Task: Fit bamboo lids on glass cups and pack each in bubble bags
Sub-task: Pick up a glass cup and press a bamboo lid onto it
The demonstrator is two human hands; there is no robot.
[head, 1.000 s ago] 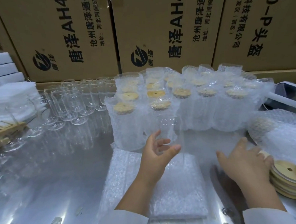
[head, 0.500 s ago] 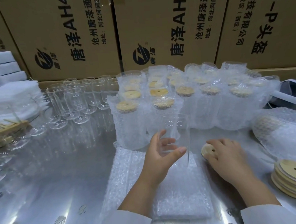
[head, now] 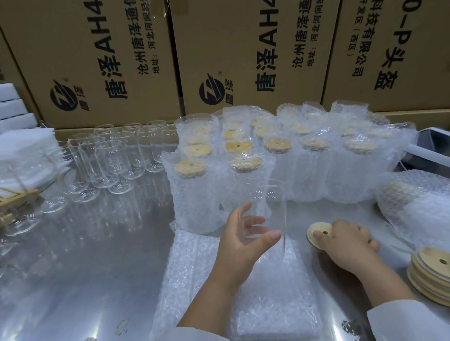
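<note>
My left hand point(head: 244, 241) grips a clear glass cup point(head: 269, 207) upright over a flat pile of bubble bags point(head: 225, 287) on the shiny table. Just to its right, my right hand point(head: 350, 239) holds a round bamboo lid point(head: 316, 234) with a centre hole, its fingers curled over the lid's right side. The lid is below the cup's rim and apart from it. A stack of more bamboo lids point(head: 438, 274) lies at the right edge.
Several lidded cups in bubble bags point(head: 270, 168) stand in rows behind the cup. Bare glass cups point(head: 108, 160) stand at the back left. White foam sheets point(head: 16, 147), a bubble-wrapped bundle point(head: 426, 206) at right, and cardboard boxes point(head: 251, 51) wall the back.
My right hand reached to the lid stack, took a bamboo lid and brought it left toward the cup. My left hand has kept the cup nearly still.
</note>
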